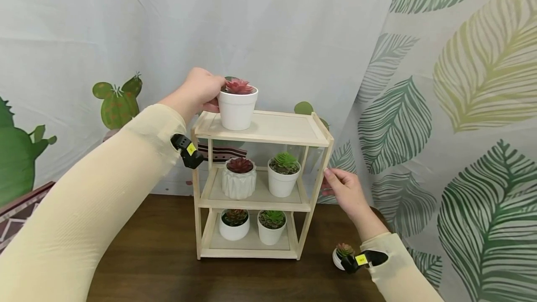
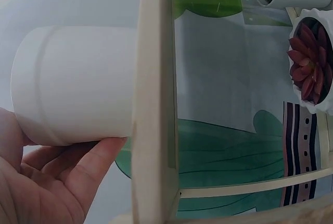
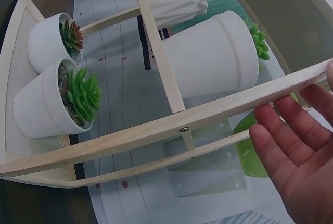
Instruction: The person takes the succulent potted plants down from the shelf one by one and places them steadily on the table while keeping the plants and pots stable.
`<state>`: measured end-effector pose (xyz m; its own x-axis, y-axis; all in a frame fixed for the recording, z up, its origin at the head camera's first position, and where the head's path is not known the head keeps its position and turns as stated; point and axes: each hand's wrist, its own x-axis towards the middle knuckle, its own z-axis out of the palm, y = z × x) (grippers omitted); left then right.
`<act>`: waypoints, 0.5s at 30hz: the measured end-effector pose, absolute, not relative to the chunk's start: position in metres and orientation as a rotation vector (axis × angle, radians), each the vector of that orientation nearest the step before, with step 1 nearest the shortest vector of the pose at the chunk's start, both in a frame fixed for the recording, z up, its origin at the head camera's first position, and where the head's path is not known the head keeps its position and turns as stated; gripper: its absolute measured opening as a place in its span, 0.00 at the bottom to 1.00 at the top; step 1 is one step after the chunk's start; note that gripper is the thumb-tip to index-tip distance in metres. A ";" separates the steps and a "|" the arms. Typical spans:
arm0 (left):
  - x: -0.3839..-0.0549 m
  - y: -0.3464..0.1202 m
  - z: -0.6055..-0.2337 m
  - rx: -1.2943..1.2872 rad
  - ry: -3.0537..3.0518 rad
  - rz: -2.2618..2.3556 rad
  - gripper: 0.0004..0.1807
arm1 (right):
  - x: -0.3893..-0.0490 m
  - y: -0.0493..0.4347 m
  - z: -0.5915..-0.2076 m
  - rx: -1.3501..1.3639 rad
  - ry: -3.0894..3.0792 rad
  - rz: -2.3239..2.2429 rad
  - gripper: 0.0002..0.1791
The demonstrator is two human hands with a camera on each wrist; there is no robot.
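A small wooden three-tier shelf point(image 1: 262, 140) stands on the brown table. At the left of its top tier, my left hand point(image 1: 203, 88) holds a white pot point(image 1: 237, 112) with a pink-red succulent point(image 1: 239, 86). The thumb lies near the rim and the fingers go round the pot's side; the left wrist view shows the pot's base behind the top tier's edge. My right hand point(image 1: 346, 191) holds the shelf's right front post point(image 1: 317, 190) between thumb and fingers. In the right wrist view the fingertips point(image 3: 264, 114) rest along that post.
The middle tier bears a ribbed white pot point(image 1: 239, 184) with a dark red succulent and a white pot point(image 1: 283, 183) with a green one. Below are a round white pot point(image 1: 234, 231) and another green succulent point(image 1: 272, 219). Right of the shelf, a small potted succulent point(image 1: 345, 250) sits on the table point(image 1: 147, 255).
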<state>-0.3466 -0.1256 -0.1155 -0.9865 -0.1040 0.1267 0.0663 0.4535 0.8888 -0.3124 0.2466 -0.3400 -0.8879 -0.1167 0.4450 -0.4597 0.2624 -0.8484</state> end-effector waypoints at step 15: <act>-0.341 -0.135 -0.105 0.046 -2.539 -1.545 0.24 | -0.317 0.243 -0.345 0.497 -2.204 1.664 0.22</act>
